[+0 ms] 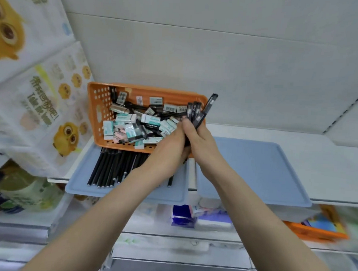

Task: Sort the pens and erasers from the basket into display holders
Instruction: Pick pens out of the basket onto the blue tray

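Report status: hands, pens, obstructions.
Left hand and right hand both grip a bunch of black pens, above right end of orange basket. Erasers in basket. Basket overlaps back of left tray.

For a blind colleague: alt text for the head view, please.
The left hand and right hand grip a bunch of black pens over an orange basket of erasers. The basket rests on a blue tray holding a row of pens, beside a second blue tray.
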A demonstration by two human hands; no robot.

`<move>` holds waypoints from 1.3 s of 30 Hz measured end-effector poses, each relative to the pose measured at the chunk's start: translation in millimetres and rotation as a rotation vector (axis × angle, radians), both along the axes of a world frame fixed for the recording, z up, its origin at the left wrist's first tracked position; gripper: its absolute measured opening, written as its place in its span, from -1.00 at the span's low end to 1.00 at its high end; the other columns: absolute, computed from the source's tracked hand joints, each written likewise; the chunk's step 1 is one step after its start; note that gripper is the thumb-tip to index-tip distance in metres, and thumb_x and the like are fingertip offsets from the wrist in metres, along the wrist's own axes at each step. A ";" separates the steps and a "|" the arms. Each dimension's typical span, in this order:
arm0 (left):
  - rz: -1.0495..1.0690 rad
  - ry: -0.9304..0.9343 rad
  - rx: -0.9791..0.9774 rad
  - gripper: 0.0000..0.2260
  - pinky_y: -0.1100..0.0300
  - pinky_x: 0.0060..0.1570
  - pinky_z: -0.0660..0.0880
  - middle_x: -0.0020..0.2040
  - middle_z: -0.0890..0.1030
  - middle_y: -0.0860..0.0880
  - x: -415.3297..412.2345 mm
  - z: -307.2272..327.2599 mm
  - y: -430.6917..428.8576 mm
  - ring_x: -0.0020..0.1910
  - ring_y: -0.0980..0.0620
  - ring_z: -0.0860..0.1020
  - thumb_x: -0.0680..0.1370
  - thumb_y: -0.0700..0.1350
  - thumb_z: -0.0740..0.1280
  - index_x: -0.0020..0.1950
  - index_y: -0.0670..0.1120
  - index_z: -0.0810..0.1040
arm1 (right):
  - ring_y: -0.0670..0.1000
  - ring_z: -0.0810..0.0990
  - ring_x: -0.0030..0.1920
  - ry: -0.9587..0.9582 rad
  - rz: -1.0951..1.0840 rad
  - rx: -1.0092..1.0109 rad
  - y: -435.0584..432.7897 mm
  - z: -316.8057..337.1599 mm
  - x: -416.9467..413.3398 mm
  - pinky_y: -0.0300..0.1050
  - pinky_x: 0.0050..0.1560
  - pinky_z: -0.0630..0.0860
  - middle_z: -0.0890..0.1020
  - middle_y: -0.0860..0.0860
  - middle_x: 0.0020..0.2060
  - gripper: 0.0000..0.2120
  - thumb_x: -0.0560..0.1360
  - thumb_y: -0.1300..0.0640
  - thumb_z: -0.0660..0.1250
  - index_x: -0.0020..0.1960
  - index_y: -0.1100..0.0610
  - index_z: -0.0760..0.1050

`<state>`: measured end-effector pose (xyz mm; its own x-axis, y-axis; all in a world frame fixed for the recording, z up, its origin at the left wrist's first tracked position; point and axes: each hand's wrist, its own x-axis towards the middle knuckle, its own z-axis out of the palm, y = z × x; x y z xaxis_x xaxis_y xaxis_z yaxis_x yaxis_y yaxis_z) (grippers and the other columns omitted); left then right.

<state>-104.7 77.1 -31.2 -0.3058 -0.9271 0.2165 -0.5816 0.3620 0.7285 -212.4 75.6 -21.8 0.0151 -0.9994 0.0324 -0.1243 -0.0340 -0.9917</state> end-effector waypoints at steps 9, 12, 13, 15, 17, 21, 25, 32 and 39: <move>-0.090 -0.543 -0.354 -0.77 0.15 0.00 0.37 0.07 0.57 -0.02 97.9 -14.7 -25.5 0.09 -0.05 0.50 0.54 -0.06 0.39 0.18 -0.05 0.62 | -0.04 0.48 -0.39 0.178 -0.145 -0.025 12.2 -11.1 3.9 -0.04 -0.22 0.45 0.49 -0.04 -0.42 -0.73 0.65 -0.01 0.15 -0.17 0.10 0.36; -0.150 -0.660 -0.303 -0.74 0.07 0.03 0.45 0.05 0.57 -0.02 103.7 -30.6 -34.5 0.08 -0.06 0.48 0.52 -0.03 0.41 0.19 -0.04 0.62 | -0.12 0.47 -0.46 0.400 -0.160 0.002 32.0 -16.6 10.6 -0.28 -0.38 0.42 0.50 -0.01 -0.39 -0.80 0.65 -0.01 0.16 -0.12 0.04 0.35; -0.146 -0.682 -0.325 -0.74 0.04 0.02 0.47 0.05 0.57 -0.03 102.4 -33.6 -35.1 0.07 -0.07 0.48 0.52 -0.02 0.41 0.18 -0.05 0.61 | -0.12 0.48 -0.46 0.427 -0.169 0.015 38.6 -18.2 12.3 -0.30 -0.44 0.41 0.50 0.00 -0.37 -0.84 0.64 0.01 0.17 -0.08 0.03 0.35; -0.137 -0.721 -0.377 -0.76 0.02 -0.03 0.49 0.03 0.56 -0.04 99.4 -36.3 -35.7 0.06 -0.09 0.47 0.53 -0.01 0.39 0.16 -0.05 0.61 | -0.04 0.50 -0.41 0.480 -0.175 0.067 52.1 -21.9 13.8 -0.24 -0.45 0.42 0.49 0.00 -0.33 -0.89 0.63 0.02 0.20 -0.04 0.03 0.34; -0.121 -0.796 -0.437 -0.79 0.07 -0.14 0.44 -0.03 0.56 -0.06 95.1 -37.0 -37.2 0.02 -0.12 0.49 0.53 0.00 0.39 0.10 -0.07 0.62 | 0.05 0.53 -0.33 0.629 -0.170 0.127 64.3 -26.2 13.2 -0.11 -0.36 0.45 0.50 0.01 -0.28 -0.86 0.61 0.01 0.23 -0.01 0.08 0.35; -0.086 -0.970 -0.519 -0.96 0.13 -0.33 0.28 -0.24 0.56 -0.04 87.7 -33.8 -37.4 -0.19 -0.11 0.52 0.45 -0.14 0.46 -0.16 -0.09 0.66 | 0.08 0.49 -0.27 0.854 -0.115 0.239 81.3 -27.1 13.1 -0.06 -0.25 0.42 0.48 0.02 -0.26 -0.78 0.59 -0.01 0.27 -0.01 0.14 0.38; -0.113 -0.929 -0.590 -0.86 0.09 -0.24 0.26 -0.17 0.60 -0.09 84.8 -30.5 -37.0 -0.14 -0.15 0.54 0.54 -0.15 0.30 -0.10 -0.15 0.65 | 0.08 0.50 -0.26 0.933 -0.053 0.366 89.4 -23.8 14.9 -0.08 -0.27 0.41 0.52 0.08 -0.22 -0.77 0.58 0.01 0.28 0.04 0.19 0.44; -0.060 -0.834 -0.691 -0.87 0.14 -0.38 0.27 -0.35 0.54 -0.10 91.9 -22.0 -42.3 -0.34 -0.13 0.50 0.47 -0.20 0.37 -0.27 -0.19 0.62 | 0.12 0.49 -0.16 1.113 -0.081 0.410 67.3 -27.4 28.0 -0.17 -0.40 0.29 0.51 0.11 -0.13 -0.82 0.58 0.07 0.27 0.02 0.20 0.41; -0.072 -0.738 -0.733 -0.88 0.15 -0.41 0.24 -0.32 0.53 -0.10 92.1 -22.0 -50.6 -0.33 -0.14 0.51 0.49 -0.16 0.37 -0.21 -0.18 0.63 | 0.15 0.48 0.03 1.033 -0.090 0.254 25.4 -34.8 54.1 -0.09 -0.09 0.34 0.49 0.19 0.13 -0.69 0.60 -0.02 0.27 0.12 0.23 0.40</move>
<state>-12.6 26.5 -53.2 -0.6401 -0.6181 0.4563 -0.7527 0.6234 -0.2116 -158.3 101.0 -56.6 -0.1576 -0.9739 -0.1631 -0.9007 0.2095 -0.3805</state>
